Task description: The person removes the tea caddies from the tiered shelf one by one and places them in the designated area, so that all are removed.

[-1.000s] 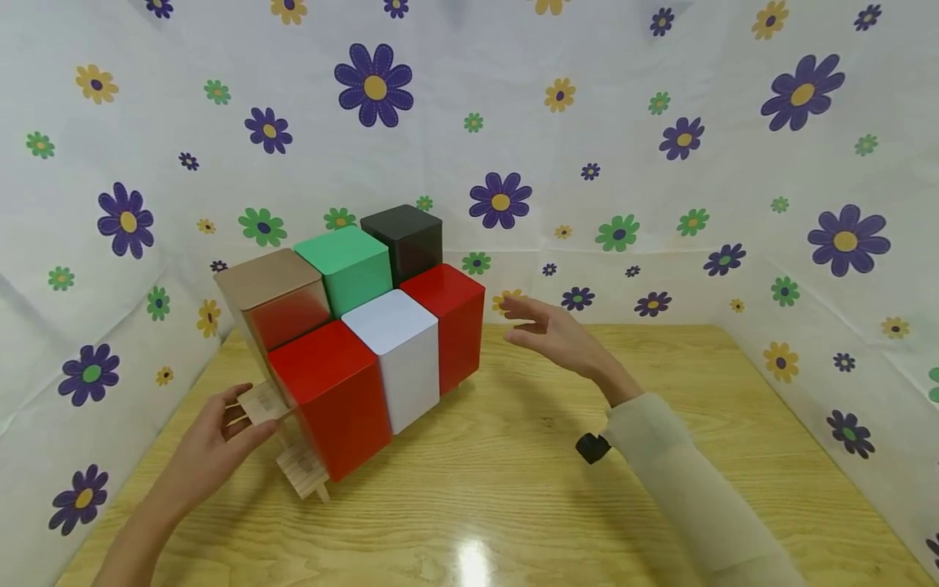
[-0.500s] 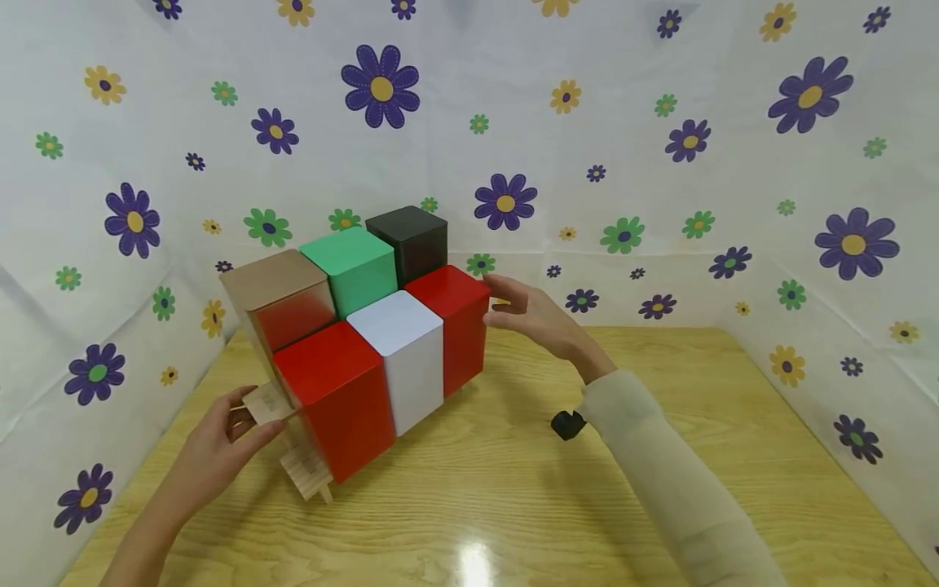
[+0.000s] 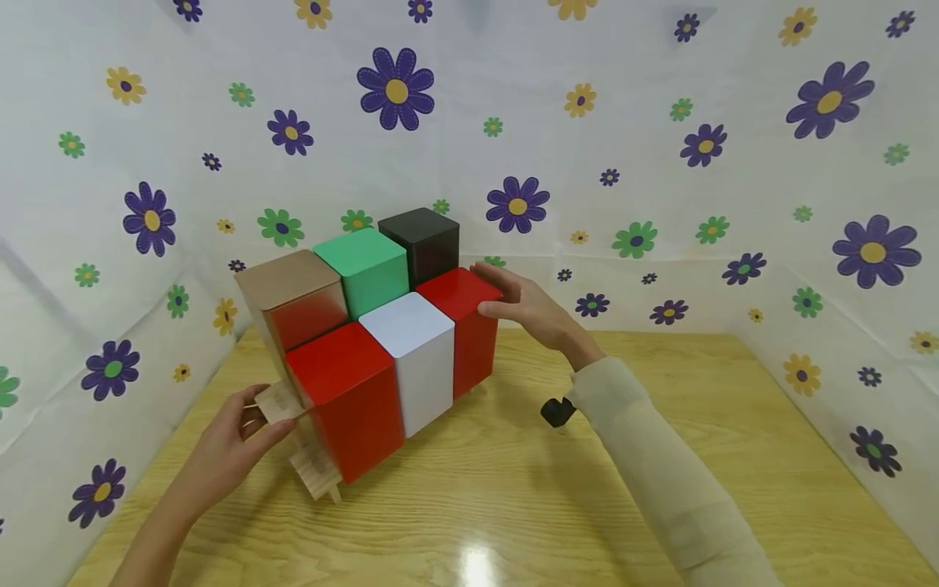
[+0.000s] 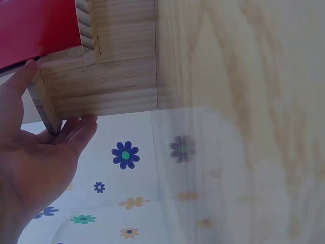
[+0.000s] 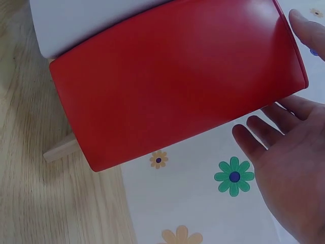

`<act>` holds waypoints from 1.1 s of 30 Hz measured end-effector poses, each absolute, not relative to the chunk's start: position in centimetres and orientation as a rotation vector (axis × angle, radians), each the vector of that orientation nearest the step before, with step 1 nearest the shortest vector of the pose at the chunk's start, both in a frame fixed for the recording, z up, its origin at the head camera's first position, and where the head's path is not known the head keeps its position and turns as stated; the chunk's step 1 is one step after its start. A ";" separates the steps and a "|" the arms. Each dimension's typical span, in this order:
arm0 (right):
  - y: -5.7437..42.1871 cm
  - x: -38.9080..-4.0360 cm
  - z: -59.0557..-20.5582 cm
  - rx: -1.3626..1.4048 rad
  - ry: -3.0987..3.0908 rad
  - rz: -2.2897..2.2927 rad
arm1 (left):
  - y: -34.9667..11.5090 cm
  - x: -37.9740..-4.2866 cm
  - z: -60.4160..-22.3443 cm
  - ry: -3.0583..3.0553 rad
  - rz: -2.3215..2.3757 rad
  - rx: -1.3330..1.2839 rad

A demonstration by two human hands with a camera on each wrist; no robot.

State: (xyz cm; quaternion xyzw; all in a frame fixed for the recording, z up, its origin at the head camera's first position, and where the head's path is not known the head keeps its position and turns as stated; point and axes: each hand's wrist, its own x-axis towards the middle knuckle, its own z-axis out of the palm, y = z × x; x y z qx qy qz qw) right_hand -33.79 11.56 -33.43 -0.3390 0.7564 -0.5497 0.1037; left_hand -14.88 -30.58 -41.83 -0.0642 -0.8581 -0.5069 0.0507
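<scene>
A wooden two-tier stand (image 3: 315, 471) holds two rows of box-shaped containers. In front are a red box (image 3: 352, 416), a white box (image 3: 424, 375) and another red box (image 3: 475, 350). Behind them stand a brown box (image 3: 286, 281), a green box (image 3: 377, 277) and a black box (image 3: 433, 253). My left hand (image 3: 227, 444) pinches the stand's upper ledge between thumb and fingers; the left wrist view shows its wood (image 4: 117, 76) close up. At the right red box's upper corner is my right hand (image 3: 539, 314), thumb and fingers spread around it. Some fingertips are hidden behind the box.
Beneath everything is a wood-grain table (image 3: 469, 497). White cloth walls (image 3: 623, 81) with flower prints enclose its back and sides. A small black object (image 3: 557, 412) sits at the right wrist, below the sleeve.
My right hand has moved left, from apart to around the right red box's upper corner. The left hand keeps its hold on the stand. The view has shifted slightly.
</scene>
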 end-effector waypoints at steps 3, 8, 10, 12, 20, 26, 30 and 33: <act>11.4 -33.8 -33.3 -1.020 2.206 -1.635 | -30.4 -14.9 -41.7 -2.614 -1.553 -0.189; 11.0 -33.8 -33.0 -1.017 2.187 -1.645 | -30.3 -15.0 -41.8 -2.628 -1.536 -0.181; 10.9 -33.7 -32.9 -1.000 2.184 -1.642 | -30.3 -15.0 -41.8 -2.627 -1.537 -0.185; 10.8 -33.7 -32.9 -0.988 2.185 -1.630 | -30.3 -15.0 -41.8 -2.618 -1.538 -0.194; 11.0 -33.5 -32.9 -0.982 2.216 -1.584 | -30.5 -15.0 -42.0 -2.608 -1.552 -0.200; 11.6 -33.2 -32.5 -1.002 2.292 -1.551 | -30.4 -15.0 -41.8 -2.612 -1.552 -0.202; 12.0 -33.0 -32.3 -1.017 2.313 -1.543 | -30.4 -14.9 -41.7 -2.624 -1.542 -0.199; 12.3 -33.0 -32.4 -1.034 2.319 -1.530 | -30.5 -14.8 -41.7 -2.633 -1.538 -0.189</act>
